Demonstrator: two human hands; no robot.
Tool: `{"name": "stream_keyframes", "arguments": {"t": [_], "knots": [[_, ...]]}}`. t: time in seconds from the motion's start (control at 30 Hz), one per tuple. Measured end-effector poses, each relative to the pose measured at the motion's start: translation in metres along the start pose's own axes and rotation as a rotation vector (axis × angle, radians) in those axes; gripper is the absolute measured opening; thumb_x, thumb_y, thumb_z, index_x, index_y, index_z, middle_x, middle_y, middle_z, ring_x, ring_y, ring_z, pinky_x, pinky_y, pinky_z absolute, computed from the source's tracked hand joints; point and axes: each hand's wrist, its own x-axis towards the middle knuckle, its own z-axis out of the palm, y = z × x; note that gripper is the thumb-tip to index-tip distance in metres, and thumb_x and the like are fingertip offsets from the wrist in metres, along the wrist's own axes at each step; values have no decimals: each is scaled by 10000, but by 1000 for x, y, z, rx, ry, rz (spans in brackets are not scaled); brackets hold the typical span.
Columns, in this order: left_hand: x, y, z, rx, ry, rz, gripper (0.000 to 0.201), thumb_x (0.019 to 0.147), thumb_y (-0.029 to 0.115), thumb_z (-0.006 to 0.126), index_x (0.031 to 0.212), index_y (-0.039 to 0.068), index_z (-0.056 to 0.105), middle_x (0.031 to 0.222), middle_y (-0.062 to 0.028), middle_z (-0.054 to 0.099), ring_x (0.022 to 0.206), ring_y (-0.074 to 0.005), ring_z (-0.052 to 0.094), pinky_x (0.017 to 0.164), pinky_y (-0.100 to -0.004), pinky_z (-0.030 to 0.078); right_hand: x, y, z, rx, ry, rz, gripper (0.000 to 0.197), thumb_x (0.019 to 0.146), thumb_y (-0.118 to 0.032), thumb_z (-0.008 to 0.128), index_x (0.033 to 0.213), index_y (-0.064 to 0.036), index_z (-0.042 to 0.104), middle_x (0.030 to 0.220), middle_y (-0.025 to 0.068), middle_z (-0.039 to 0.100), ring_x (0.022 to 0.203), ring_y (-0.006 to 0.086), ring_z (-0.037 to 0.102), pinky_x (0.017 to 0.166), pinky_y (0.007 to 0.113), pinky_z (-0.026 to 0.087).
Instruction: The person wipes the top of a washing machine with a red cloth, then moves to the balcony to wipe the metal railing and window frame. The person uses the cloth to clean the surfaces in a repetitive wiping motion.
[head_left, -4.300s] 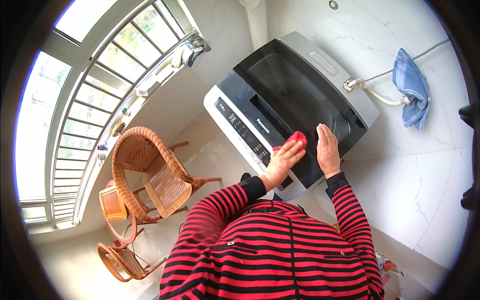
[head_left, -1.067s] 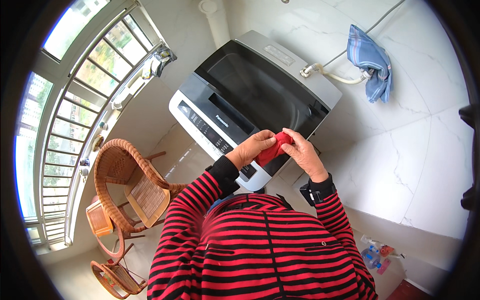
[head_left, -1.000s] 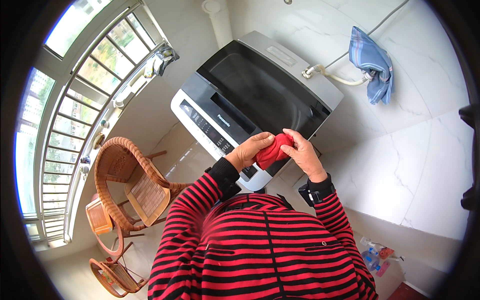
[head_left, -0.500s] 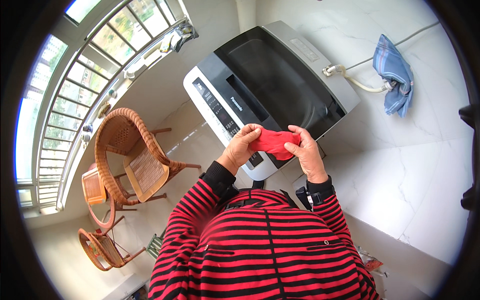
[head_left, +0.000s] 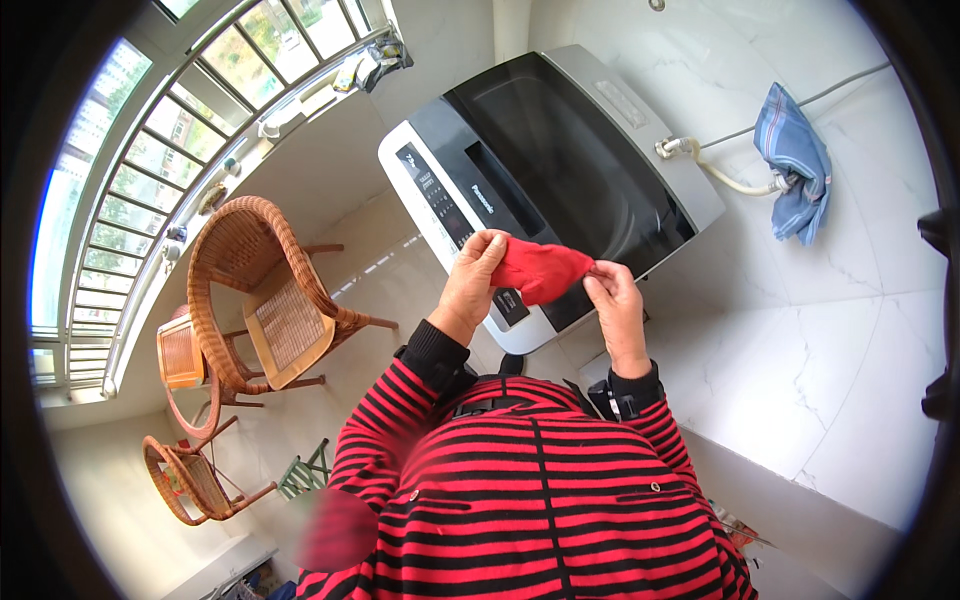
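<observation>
Red cloth (head_left: 540, 273) drawn out between two hands by a washing machine (head_left: 520, 180)

In the head view, the cloth spans the near corner of the machine, partly hiding the controls. The left hand (head_left: 474, 280) has thumb and fingers closed on its left end, bunching the fabric. The right hand (head_left: 618, 308) pinches only the tip of the other end, thumb against fingers, with no visible gap.

That pinch looks the weaker hold: a firm tug could pull the tip free and leave the cloth dangling from the left hand. If both grips loosened, it could drop onto the control panel (head_left: 434, 195) or slide off the near edge. A sagging fold might also brush the buttons.

As for containers, the machine's dark lid (head_left: 580, 160) is down, and its contents cannot be made out. A blue cloth (head_left: 793, 165) is around the hose (head_left: 735, 180) at the wall.
</observation>
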Motion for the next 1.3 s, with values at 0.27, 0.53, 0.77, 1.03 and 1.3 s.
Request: {"name": "stream_keyframes", "arguments": {"t": [0.27,0.53,0.77,1.03,1.3], "knots": [[-26,6,34,1069,-337,625,177,920,48,771,1093,68,742,1086,-66,752,957,-233,740,825,-336,590,-18,-13,10,610,-200,307,705,1088,-407,649,1598,2,384,1409,146,615,1297,244,640,1040,365,563],[-31,-5,43,1282,-1009,966,328,852,11,698,1176,49,735,1252,-97,740,1218,-295,695,982,-397,589,6,-6,19,479,-173,317,668,991,-81,753,1568,33,437,1452,130,615,1289,205,624,1112,347,508],[-15,30,13,1235,-948,968,336,893,34,667,1226,56,710,1341,-117,707,1322,-319,642,1058,-391,561,52,-14,-11,282,26,12,549,994,-38,699,1514,29,537,1392,88,666,1227,169,660,1093,315,519],[23,91,-112,1243,-634,674,318,883,-61,657,1170,56,725,1221,-117,745,1173,-336,702,987,-424,588,79,16,-34,-920,153,-134,748,1018,-195,685,1638,7,318,1665,364,265,1536,520,303,1268,510,302],[49,140,-239,1326,-247,329,192,967,-24,647,1091,76,754,969,-140,746,914,-357,717,803,-424,580,86,42,17,-1470,274,-174,635,956,-86,692,1551,-20,482,1633,260,389,1478,481,417,1187,538,427]]}}
